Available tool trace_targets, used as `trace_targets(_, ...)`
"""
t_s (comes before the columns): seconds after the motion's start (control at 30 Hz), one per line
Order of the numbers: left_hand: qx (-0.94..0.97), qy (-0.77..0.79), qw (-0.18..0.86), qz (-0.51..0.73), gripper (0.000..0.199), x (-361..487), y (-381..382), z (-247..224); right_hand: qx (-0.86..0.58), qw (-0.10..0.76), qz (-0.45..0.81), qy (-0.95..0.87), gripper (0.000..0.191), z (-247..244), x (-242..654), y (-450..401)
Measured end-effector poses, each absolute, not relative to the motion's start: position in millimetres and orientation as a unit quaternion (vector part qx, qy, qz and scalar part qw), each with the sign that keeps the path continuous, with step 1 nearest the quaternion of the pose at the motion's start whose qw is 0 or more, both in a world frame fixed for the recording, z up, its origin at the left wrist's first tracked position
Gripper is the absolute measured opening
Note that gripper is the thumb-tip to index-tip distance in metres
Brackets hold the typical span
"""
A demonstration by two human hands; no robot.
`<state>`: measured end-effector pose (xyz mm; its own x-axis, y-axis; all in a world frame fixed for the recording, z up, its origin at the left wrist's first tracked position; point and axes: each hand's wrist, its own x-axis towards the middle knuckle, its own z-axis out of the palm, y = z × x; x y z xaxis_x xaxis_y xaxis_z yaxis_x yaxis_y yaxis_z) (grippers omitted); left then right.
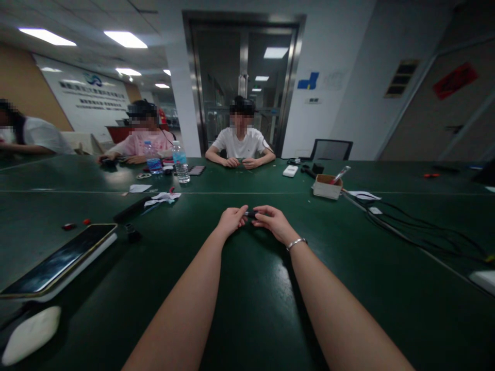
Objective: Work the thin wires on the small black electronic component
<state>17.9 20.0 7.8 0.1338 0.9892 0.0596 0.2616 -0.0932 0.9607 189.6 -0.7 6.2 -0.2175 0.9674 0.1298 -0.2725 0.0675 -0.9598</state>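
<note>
Over the green table point(251, 309), my left hand point(233, 220) and my right hand point(271, 221) meet near the middle of the view. Between them is a small dark cylindrical object point(251, 214) with a light, shiny part at its left end. My left hand pinches that left end between thumb and fingers. The fingers of my right hand are closed on the dark right end. The object lies roughly level, just above the tabletop. What exactly it is, I cannot make out. A silver bracelet point(297, 244) is on my right wrist.
A phone point(62, 260) on a white box and a white mouse point(33, 332) are at left. Bottles point(181, 164) stand beyond. A small box point(327, 187) holds a pen; cables point(410, 226) run at right. Across the table sits a person point(242, 141), with others leftward.
</note>
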Motion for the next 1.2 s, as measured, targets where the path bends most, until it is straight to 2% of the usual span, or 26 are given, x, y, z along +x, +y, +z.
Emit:
trace_targets(0.27,0.569,0.435,0.502,0.485,0.015,20,21,5,-0.384,0.521,0.572,-0.503,0.017,7,186,1)
trace_targets(0.47,0.537,0.411,0.565,0.473,0.015,17,14,13,-0.385,0.532,0.574,-0.489,0.013,7,185,1)
trace_targets(0.67,0.531,0.410,0.567,0.478,0.016,15,17,10,-0.385,0.534,0.576,-0.486,0.011,7,186,1)
trace_targets(1.2,0.646,0.452,0.434,0.436,0.035,15,20,4,-0.386,0.517,0.563,-0.516,0.014,4,187,3)
